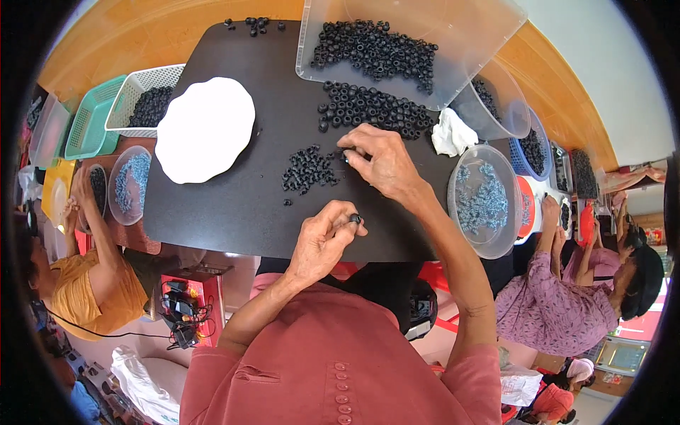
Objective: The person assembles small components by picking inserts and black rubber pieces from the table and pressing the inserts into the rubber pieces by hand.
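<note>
In my left hand point(319, 244), close to the table's near edge, a small black ring-shaped part point(355, 219) is pinched between thumb and fingers. My right hand point(386, 166) is farther up and to the right, its thumb and fingers pressed together over the table. A tiny dark bit with a speck of light blue shows at those fingertips, too small to name. Just left of them lies a pile of small black pieces point(309, 170). Beyond the right hand spreads a heap of larger black ring-shaped parts point(375, 110).
A tilted clear bin point(467, 42) holds more black parts at the back. Right of my arm stands a round clear tub point(511, 234) with light blue pieces, near a white cloth point(453, 133). A white scalloped plate point(205, 131) lies left. Other people work on both sides.
</note>
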`<action>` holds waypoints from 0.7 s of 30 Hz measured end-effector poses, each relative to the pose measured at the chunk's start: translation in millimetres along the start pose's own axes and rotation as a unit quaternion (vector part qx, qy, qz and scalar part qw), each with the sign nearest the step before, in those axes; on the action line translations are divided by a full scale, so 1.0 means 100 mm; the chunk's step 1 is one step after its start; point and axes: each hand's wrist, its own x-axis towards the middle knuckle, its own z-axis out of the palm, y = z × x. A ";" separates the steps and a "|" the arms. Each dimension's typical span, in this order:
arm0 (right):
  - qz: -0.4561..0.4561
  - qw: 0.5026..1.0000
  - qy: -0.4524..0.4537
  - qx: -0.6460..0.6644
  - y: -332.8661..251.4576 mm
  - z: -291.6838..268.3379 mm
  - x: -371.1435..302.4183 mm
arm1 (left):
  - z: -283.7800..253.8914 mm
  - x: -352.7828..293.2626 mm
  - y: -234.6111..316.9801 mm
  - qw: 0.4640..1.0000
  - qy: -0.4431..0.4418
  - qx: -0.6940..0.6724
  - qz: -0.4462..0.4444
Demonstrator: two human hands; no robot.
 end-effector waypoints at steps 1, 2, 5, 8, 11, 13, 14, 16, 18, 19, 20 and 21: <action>-0.023 0.999 -0.008 -0.023 0.00 0.01 0.01 | 0.00 0.00 0.01 1.000 -0.002 0.010 -0.003; -0.028 0.998 -0.025 -0.051 -0.01 0.02 0.01 | 0.00 0.00 -0.01 1.000 -0.001 0.012 -0.002; -0.055 0.991 -0.024 -0.118 -0.01 0.03 0.00 | 0.01 0.00 -0.06 1.000 0.005 0.009 0.018; 0.009 0.995 -0.056 -0.085 -0.02 -0.01 0.00 | 0.01 0.00 -0.05 1.000 0.002 0.020 0.007; 0.021 0.989 -0.056 -0.136 -0.10 -0.01 0.01 | 0.01 0.00 0.00 1.000 0.004 0.015 -0.003; 0.039 0.989 -0.051 -0.136 -0.12 0.04 0.01 | 0.01 0.00 0.02 1.000 0.007 0.019 -0.016; 0.057 0.988 -0.048 -0.134 -0.12 0.07 0.01 | 0.01 0.00 0.01 1.000 0.006 0.019 -0.016; 0.034 0.985 -0.030 -0.167 -0.14 0.11 0.00 | 0.02 0.00 -0.03 1.000 0.008 0.011 0.004; 0.011 0.979 -0.012 -0.201 -0.14 0.12 0.01 | 0.03 0.00 -0.05 1.000 0.015 0.000 0.005; -0.011 0.976 -0.008 -0.219 -0.12 0.13 0.02 | 0.04 0.00 -0.05 1.000 0.021 -0.012 0.005; -0.032 0.971 -0.004 -0.238 -0.11 0.12 0.02 | 0.05 0.01 -0.05 1.000 0.020 -0.011 0.006; -0.032 0.971 -0.003 -0.238 -0.11 0.11 0.02 | 0.04 0.01 -0.03 1.000 0.016 0.004 0.002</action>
